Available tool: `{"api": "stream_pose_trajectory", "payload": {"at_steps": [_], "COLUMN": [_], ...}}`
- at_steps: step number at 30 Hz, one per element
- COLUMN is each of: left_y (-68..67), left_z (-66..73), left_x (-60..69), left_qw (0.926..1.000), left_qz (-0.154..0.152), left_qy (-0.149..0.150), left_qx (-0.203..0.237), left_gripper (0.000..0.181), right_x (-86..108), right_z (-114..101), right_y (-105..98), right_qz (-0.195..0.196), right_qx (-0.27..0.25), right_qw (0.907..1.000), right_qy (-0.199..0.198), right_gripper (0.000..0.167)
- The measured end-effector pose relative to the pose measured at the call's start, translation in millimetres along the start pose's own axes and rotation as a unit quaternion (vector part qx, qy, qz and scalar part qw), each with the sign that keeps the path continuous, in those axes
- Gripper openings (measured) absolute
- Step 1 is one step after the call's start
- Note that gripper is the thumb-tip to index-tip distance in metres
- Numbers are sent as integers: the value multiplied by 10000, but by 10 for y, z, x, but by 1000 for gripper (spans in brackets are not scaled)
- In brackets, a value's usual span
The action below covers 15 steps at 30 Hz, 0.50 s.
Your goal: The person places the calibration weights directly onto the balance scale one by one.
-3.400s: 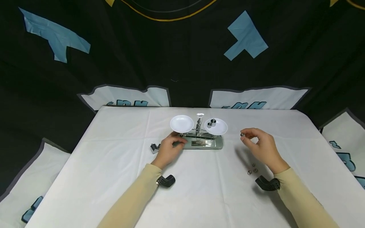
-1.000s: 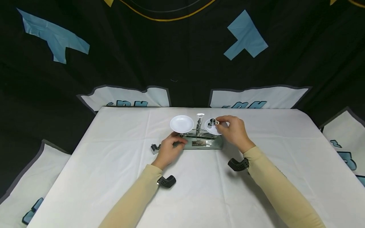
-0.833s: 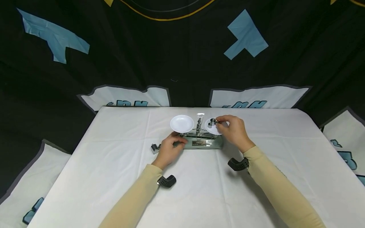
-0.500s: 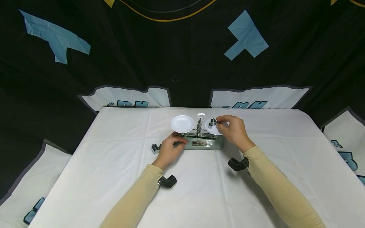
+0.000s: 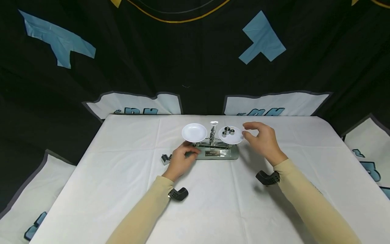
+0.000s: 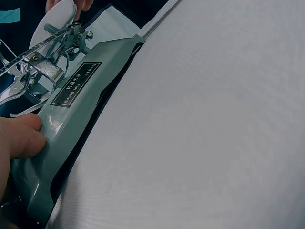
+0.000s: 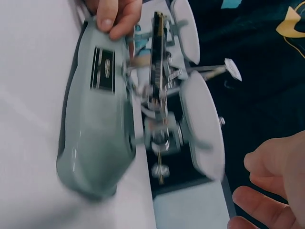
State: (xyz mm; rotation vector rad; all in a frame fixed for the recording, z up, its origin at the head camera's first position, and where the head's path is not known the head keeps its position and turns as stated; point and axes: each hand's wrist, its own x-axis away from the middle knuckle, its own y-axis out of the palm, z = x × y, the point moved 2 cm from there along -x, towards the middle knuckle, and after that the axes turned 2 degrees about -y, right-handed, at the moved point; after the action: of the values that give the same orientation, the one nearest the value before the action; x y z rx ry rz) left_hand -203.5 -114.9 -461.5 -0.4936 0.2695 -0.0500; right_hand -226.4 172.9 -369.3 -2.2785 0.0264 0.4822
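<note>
A tray balance (image 5: 223, 156) with a green-grey base and two white pans stands on the table. My left hand (image 5: 180, 162) grips the left end of its base, thumb on the front; the left wrist view shows this thumb on the green base (image 6: 71, 129). Three small metal weights (image 5: 227, 130) sit together on the right pan (image 5: 237, 138). The left pan (image 5: 194, 132) bears nothing. Just right of the right pan, my right hand (image 5: 265, 140) holds nothing, thumb and fingers apart. The right wrist view shows these fingers (image 7: 267, 205) beside the pan (image 7: 205, 129).
A larger metal weight (image 5: 165, 159) lies left of my left hand, with another small metal piece partly hidden by it. White cloth covers the table (image 5: 207, 203). A dark curtain (image 5: 195, 67) hangs behind the far edge.
My right hand carried a small weight from the right to the right pan, set it beside the other two, let go and drew back rightward. The left hand stays on the base.
</note>
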Motion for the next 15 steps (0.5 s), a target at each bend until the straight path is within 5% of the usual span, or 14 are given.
{"api": "stream_pose_trajectory", "payload": {"at_steps": [7,15], "left_y": [6,8], "left_z": [5,-11], "left_x": [-1,-2], "left_qw": [10000,9999], "left_qz": [-7,-43], "left_qy": [-37,-73], "left_qx": [27,58], "left_gripper": [13,11], "right_x": [216,510], "right_z": [209,462], "right_y": [-344,-680], "right_qz": [159,-133], "right_qx": [204,515], "right_qw": [9996,9981], "right_qy": [95,302], "right_gripper": [30,33]}}
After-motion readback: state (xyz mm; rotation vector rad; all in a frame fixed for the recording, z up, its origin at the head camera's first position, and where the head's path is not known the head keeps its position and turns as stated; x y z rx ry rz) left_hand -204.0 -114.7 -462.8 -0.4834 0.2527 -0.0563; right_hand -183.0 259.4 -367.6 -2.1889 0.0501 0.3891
